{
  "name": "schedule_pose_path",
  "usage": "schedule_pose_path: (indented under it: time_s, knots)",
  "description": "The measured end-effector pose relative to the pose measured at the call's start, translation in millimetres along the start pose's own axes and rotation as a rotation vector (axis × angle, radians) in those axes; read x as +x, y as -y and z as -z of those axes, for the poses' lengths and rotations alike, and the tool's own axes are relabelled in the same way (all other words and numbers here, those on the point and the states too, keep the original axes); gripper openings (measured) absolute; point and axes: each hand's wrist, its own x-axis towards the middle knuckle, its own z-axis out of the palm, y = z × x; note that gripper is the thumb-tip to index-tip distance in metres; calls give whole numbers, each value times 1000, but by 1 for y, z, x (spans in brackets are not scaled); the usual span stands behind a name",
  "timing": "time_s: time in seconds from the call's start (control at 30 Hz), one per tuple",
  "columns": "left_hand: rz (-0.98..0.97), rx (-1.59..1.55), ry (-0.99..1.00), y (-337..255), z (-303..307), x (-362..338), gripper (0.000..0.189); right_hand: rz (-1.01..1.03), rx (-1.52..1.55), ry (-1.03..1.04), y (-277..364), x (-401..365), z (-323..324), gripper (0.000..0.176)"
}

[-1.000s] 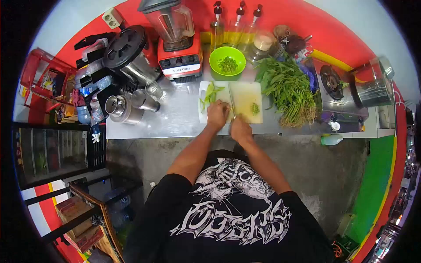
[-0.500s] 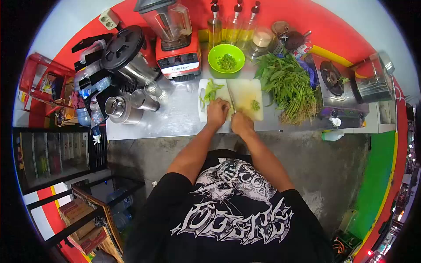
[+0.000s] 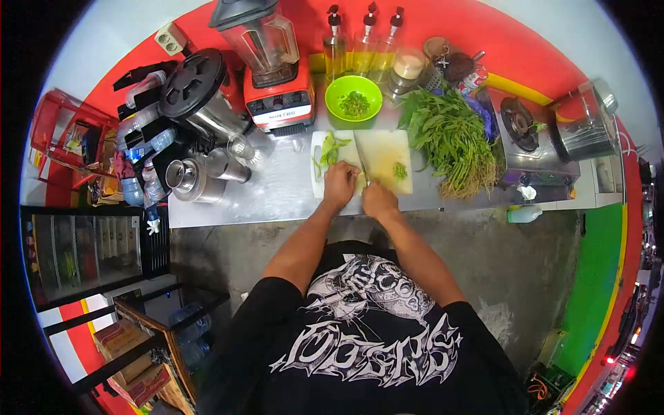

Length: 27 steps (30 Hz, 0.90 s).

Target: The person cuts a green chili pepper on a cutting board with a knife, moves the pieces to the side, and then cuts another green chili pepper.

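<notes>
My right hand (image 3: 380, 200) is closed round the handle of a kitchen knife (image 3: 362, 155), its blade pointing away from me across a white cutting board (image 3: 394, 142). My left hand (image 3: 339, 182) rests on the board with its fingers curled down just left of the blade. Long green vegetable pieces (image 3: 332, 146) lie beyond that hand and run in under its fingers, where they are hidden. A small heap of chopped greens (image 3: 400, 170) sits on the right half of the board. Behind the board stands a lime-green bowl (image 3: 373, 116) holding more chopped greens (image 3: 355, 104).
A big bunch of leafy greens with roots (image 3: 453, 138) lies right of the board, beside a gas stove (image 3: 520, 124). A red blender (image 3: 280, 104), steel canisters (image 3: 197, 104) and glasses stand left. Pump bottles (image 3: 335, 48) line the red wall.
Both hands and the knife stay at nearly the same place on the board. The whole view has shifted slightly; the heap and bowl look unchanged.
</notes>
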Motion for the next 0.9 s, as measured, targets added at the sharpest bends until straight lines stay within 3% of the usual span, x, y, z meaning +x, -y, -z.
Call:
schedule_pose_path:
  time_s: [0.03,0.13,0.27,0.33,0.37,0.57,0.7,0.9]
  knots:
    - [9,-22,-19,-1,-1,0,8,-100,81,-42,0,-1,-9,38]
    - [1,-10,-83,-5,-1,2,8,-107,143,-129,1,-3,-24,38]
    - [22,-43,-52,-2,-1,4,9,-79,61,-31,-6,10,-11,39]
    - [195,-166,18,-4,0,8,9,-81,68,-29,-3,5,-6,39]
    - [96,-86,-39,2,-5,6,12,-87,81,-56,-3,3,-13,39]
    - [171,-151,-63,-2,-3,6,20,-30,104,-149,-8,8,-39,37]
    - [168,-118,-34,-3,-1,7,22,-96,90,-23,7,-4,-7,39]
    - [101,-73,-99,6,-8,7,22,-121,159,-71,7,-5,-23,41]
